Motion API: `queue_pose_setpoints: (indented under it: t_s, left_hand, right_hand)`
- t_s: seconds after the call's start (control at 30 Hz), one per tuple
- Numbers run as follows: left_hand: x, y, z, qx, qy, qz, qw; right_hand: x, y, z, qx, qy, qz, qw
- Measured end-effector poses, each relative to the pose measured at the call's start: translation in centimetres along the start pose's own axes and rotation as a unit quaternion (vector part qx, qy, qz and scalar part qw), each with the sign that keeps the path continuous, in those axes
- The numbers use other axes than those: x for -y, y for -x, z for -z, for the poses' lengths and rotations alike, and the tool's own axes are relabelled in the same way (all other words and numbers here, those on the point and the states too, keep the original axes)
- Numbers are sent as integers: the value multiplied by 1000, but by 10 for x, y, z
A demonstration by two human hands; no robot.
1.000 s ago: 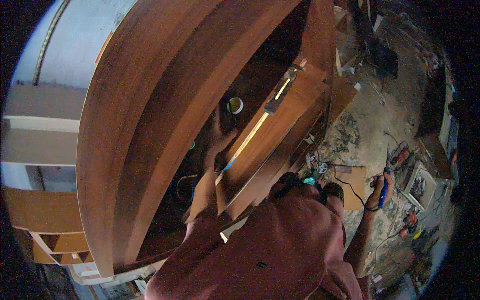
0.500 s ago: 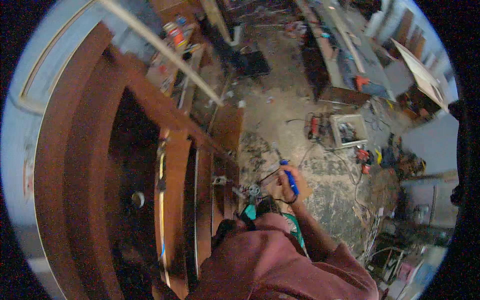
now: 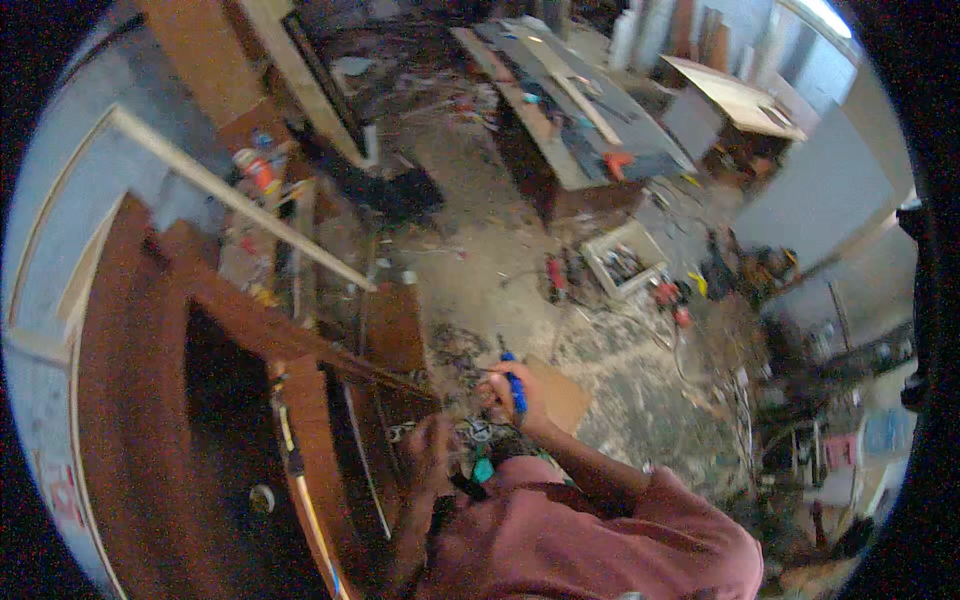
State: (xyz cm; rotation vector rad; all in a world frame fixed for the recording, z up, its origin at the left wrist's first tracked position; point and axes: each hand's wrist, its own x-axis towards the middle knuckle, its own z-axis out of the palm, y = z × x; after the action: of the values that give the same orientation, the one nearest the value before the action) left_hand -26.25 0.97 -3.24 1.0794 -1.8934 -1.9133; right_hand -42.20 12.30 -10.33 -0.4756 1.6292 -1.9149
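Observation:
In front of my body, my right hand [image 3: 537,402] is closed round a blue-handled tool [image 3: 516,390] with a thin dark tip; its exact kind is too blurred to tell. A tan flat board [image 3: 565,395] shows just beyond this hand, lower down. My left hand [image 3: 430,445] is raised beside the large brown wooden cabinet [image 3: 130,420]. Motion smears its fingers, and I see nothing certain in them. Between the two hands, near my feet, lie small greyish metal-looking items [image 3: 478,432] that I cannot make out.
A long wooden strip [image 3: 240,200] slants above the cabinet. Ahead right stands a workbench [image 3: 640,140] with an orange tool [image 3: 617,162] on it. On the stained floor are a white-framed box [image 3: 622,262] of small things, a red tool [image 3: 556,278] and cables.
The view has turned, so the workbench and floor items sit further left. My left arm has come up into sight next to the cabinet. The blue-handled tool stays in my right hand.

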Motion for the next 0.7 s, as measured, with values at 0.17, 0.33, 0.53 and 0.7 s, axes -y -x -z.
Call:
queue_pose_setpoints:
  t_s: [0.17, 0.33, 0.53, 0.7]
  left_hand:
    - [10, -42, -49, 180, -32, -70, 981]
    - [23, -29, -79, 288, -40, -47, 956]
    - [18, -25, -75, 372, 41, -25, 927]
    - [2, -8, -74, 385, -18, -46, 922]
  right_hand:
    - [35, 6, 0, -2, -85, 68, 994]
    - [48, 26, 18, -71, -118, 62, 988]
    - [32, 31, 47, -118, -95, 97, 984]
    - [14, 22, 67, -153, 3, 151, 977]
